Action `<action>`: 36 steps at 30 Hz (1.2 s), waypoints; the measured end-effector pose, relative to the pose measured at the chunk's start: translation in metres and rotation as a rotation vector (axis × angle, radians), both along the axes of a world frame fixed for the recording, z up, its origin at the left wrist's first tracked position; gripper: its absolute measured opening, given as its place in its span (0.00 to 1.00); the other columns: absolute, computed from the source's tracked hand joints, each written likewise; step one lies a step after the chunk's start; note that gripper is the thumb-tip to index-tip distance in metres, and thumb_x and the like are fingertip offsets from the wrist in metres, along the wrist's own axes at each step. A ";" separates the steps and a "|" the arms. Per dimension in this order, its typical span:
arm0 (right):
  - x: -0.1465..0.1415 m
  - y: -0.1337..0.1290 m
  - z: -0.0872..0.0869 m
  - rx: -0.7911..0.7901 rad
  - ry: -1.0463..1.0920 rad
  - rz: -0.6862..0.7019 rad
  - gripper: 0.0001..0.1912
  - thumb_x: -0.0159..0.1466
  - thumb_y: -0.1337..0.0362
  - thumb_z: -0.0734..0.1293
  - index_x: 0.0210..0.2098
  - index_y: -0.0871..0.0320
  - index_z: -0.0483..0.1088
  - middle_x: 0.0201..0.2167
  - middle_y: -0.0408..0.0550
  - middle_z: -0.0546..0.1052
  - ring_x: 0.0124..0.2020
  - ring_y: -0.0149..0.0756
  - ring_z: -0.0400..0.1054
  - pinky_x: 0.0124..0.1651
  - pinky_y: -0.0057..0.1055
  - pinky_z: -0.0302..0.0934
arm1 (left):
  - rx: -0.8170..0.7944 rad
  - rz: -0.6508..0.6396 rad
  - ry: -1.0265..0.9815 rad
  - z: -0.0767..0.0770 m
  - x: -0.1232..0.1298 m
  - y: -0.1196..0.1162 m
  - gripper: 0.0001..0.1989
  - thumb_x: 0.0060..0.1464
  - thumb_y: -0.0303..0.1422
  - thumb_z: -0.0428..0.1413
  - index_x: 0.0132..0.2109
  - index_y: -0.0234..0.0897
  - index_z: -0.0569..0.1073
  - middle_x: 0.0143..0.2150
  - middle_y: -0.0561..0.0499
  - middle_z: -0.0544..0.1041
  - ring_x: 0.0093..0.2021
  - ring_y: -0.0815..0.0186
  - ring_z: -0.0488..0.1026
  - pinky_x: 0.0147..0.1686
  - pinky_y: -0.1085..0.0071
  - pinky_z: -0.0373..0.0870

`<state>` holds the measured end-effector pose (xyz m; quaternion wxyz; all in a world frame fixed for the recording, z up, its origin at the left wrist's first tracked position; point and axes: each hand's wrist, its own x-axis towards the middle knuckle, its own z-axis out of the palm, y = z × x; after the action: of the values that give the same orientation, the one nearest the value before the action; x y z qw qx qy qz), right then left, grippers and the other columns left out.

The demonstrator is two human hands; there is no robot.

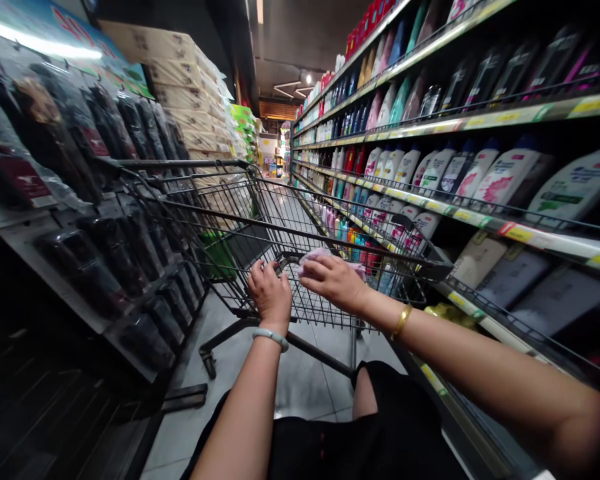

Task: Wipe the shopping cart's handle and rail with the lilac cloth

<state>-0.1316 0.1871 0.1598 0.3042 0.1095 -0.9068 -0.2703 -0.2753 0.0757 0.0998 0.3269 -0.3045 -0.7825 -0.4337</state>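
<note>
Centre: left hand [270, 288] curled, fingertips partly obscured; cannot tell whether it grips. Right of it, right hand [334, 280] grasps pale pink cloth [314, 255], largely covered, before shopping cart [245, 248]. Upper right: bottles [505, 175], edge ones cut off. Upper centre: aisle end [278, 150], indistinct.

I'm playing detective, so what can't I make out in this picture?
In the head view:
Part of the pale cloth: covered by the right hand.
The palm of the left hand: hidden by the hand itself.
Any writing on the far bottles: too small and blurred.
A pink-and-white item up high: cut off by the top edge.
</note>
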 end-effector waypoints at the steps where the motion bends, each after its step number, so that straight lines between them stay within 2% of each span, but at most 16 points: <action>1: -0.001 0.000 -0.003 -0.007 0.022 -0.006 0.12 0.72 0.64 0.60 0.50 0.50 0.73 0.58 0.51 0.71 0.53 0.45 0.60 0.47 0.41 0.56 | 0.037 0.014 0.016 -0.001 0.004 0.002 0.16 0.59 0.33 0.56 0.53 0.32 0.71 0.58 0.35 0.66 0.59 0.50 0.63 0.61 0.53 0.61; 4: 0.003 0.002 -0.029 -0.026 0.009 -0.007 0.12 0.71 0.64 0.61 0.50 0.50 0.73 0.55 0.50 0.73 0.49 0.43 0.61 0.46 0.40 0.56 | 0.065 -0.033 0.053 -0.005 0.015 0.008 0.19 0.61 0.33 0.54 0.57 0.30 0.67 0.56 0.35 0.68 0.59 0.51 0.64 0.62 0.55 0.61; 6: 0.010 0.005 -0.052 -0.038 -0.035 0.008 0.11 0.71 0.63 0.62 0.48 0.51 0.74 0.54 0.49 0.74 0.47 0.41 0.62 0.46 0.39 0.56 | -0.028 -0.145 0.074 -0.008 0.019 0.012 0.15 0.63 0.32 0.51 0.54 0.32 0.70 0.53 0.38 0.71 0.56 0.53 0.66 0.60 0.57 0.63; 8: 0.017 0.008 -0.067 -0.049 -0.082 0.010 0.10 0.71 0.63 0.62 0.47 0.51 0.74 0.52 0.49 0.74 0.47 0.40 0.62 0.45 0.38 0.56 | -0.133 -0.242 0.083 -0.009 0.020 0.016 0.14 0.64 0.32 0.50 0.53 0.35 0.73 0.52 0.40 0.74 0.54 0.54 0.68 0.58 0.57 0.64; 11: 0.020 0.012 -0.069 -0.092 -0.085 -0.019 0.10 0.71 0.64 0.63 0.47 0.51 0.74 0.53 0.49 0.74 0.48 0.40 0.62 0.46 0.37 0.57 | -0.177 -0.307 0.063 -0.008 0.019 0.019 0.15 0.64 0.32 0.50 0.53 0.38 0.76 0.54 0.41 0.74 0.55 0.54 0.67 0.58 0.57 0.64; 15: 0.016 0.014 -0.067 -0.187 0.021 -0.092 0.12 0.71 0.65 0.62 0.51 0.50 0.74 0.54 0.50 0.74 0.51 0.42 0.61 0.50 0.39 0.58 | -0.189 -0.376 0.024 -0.006 0.019 0.025 0.14 0.63 0.34 0.52 0.49 0.40 0.79 0.50 0.44 0.76 0.52 0.55 0.69 0.57 0.58 0.65; 18: 0.022 0.019 -0.088 -0.214 -0.024 -0.138 0.10 0.69 0.65 0.64 0.48 0.51 0.75 0.51 0.50 0.75 0.49 0.41 0.63 0.48 0.39 0.59 | -0.201 -0.400 -0.005 -0.006 0.020 0.030 0.13 0.62 0.37 0.54 0.46 0.40 0.81 0.48 0.45 0.76 0.49 0.56 0.69 0.54 0.59 0.65; 21: 0.031 0.028 -0.105 -0.180 -0.082 -0.097 0.08 0.69 0.65 0.65 0.45 0.52 0.76 0.50 0.48 0.76 0.48 0.41 0.63 0.47 0.38 0.61 | -0.192 -0.405 -0.032 -0.009 0.021 0.034 0.11 0.60 0.37 0.56 0.45 0.41 0.81 0.47 0.46 0.76 0.49 0.57 0.69 0.54 0.59 0.65; 23: 0.033 0.031 -0.102 -0.178 -0.040 -0.079 0.09 0.69 0.65 0.65 0.46 0.50 0.76 0.52 0.48 0.75 0.52 0.43 0.62 0.50 0.39 0.61 | -0.173 -0.412 -0.060 -0.009 0.022 0.037 0.10 0.58 0.37 0.58 0.44 0.42 0.81 0.48 0.47 0.75 0.49 0.57 0.68 0.54 0.59 0.64; 25: 0.030 0.031 -0.091 -0.195 0.030 -0.077 0.11 0.70 0.65 0.64 0.48 0.49 0.75 0.55 0.48 0.74 0.56 0.44 0.61 0.53 0.41 0.60 | -0.149 -0.428 -0.089 -0.009 0.022 0.037 0.09 0.57 0.36 0.59 0.43 0.43 0.82 0.47 0.48 0.76 0.49 0.58 0.68 0.55 0.60 0.63; 28: 0.020 0.024 -0.085 -0.202 0.097 -0.079 0.12 0.70 0.66 0.64 0.49 0.48 0.75 0.57 0.48 0.73 0.57 0.45 0.60 0.55 0.43 0.58 | -0.116 -0.464 -0.123 -0.007 0.020 0.037 0.08 0.58 0.36 0.58 0.41 0.44 0.82 0.44 0.50 0.76 0.48 0.59 0.69 0.55 0.60 0.63; 32: 0.013 0.015 -0.111 -0.233 0.067 -0.124 0.10 0.68 0.65 0.67 0.47 0.49 0.76 0.52 0.49 0.76 0.51 0.43 0.64 0.48 0.40 0.59 | -0.099 -0.503 -0.149 -0.004 0.017 0.034 0.08 0.57 0.37 0.60 0.41 0.45 0.83 0.43 0.51 0.77 0.47 0.61 0.70 0.55 0.61 0.62; 34: 0.012 0.014 -0.124 -0.270 0.061 -0.148 0.09 0.67 0.66 0.68 0.45 0.49 0.77 0.50 0.48 0.77 0.50 0.43 0.64 0.47 0.39 0.58 | -0.107 -0.515 -0.150 -0.003 0.015 0.034 0.08 0.57 0.37 0.60 0.41 0.45 0.83 0.43 0.51 0.77 0.47 0.61 0.70 0.54 0.61 0.62; 36: 0.009 0.013 -0.128 -0.292 0.076 -0.161 0.09 0.67 0.66 0.67 0.45 0.49 0.77 0.51 0.48 0.76 0.51 0.44 0.63 0.48 0.40 0.58 | -0.098 -0.519 -0.147 -0.002 0.013 0.034 0.09 0.58 0.38 0.59 0.41 0.44 0.83 0.42 0.51 0.77 0.46 0.62 0.71 0.54 0.62 0.63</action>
<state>-0.1221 0.2003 0.0317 0.3285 -0.0190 -0.9301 -0.1629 -0.2628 0.1097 0.0979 0.1318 -0.4778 -0.7202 -0.4854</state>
